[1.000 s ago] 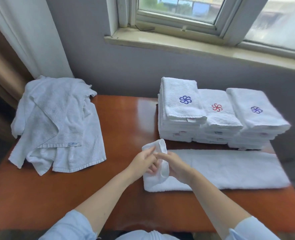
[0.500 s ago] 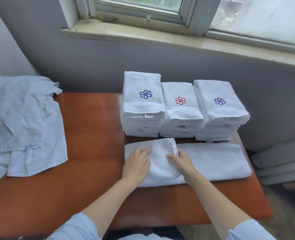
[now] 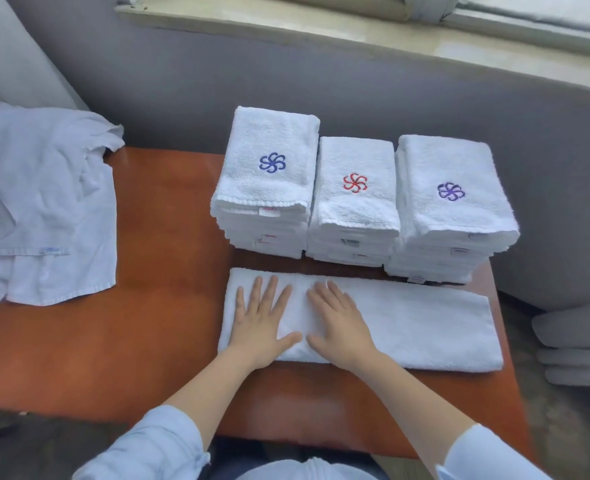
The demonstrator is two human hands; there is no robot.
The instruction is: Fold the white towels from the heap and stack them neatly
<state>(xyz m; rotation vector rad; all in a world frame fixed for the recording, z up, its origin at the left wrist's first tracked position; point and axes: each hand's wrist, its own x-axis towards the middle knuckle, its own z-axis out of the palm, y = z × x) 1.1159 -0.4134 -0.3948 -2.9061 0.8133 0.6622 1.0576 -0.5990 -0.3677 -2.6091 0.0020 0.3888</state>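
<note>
A long white towel (image 3: 418,327) lies folded in a strip along the front of the wooden table (image 3: 168,237), its left end doubled over. My left hand (image 3: 260,322) and my right hand (image 3: 340,323) rest flat on that doubled left end, fingers spread, gripping nothing. Behind the strip stand three stacks of folded white towels: one with a blue flower mark (image 3: 269,174), one with a red mark (image 3: 354,195), one with a purple mark (image 3: 453,199). The heap of unfolded white towels (image 3: 40,206) lies at the table's left edge.
A grey wall (image 3: 355,98) and a window sill (image 3: 286,19) run behind the table. Grey cushions (image 3: 577,344) are piled on the floor to the right. Bare wood shows between the heap and the stacks.
The towel's left end, lifted between my fingers a second ago, has been laid over onto the strip. Both hands now press flat on it with fingers spread.
</note>
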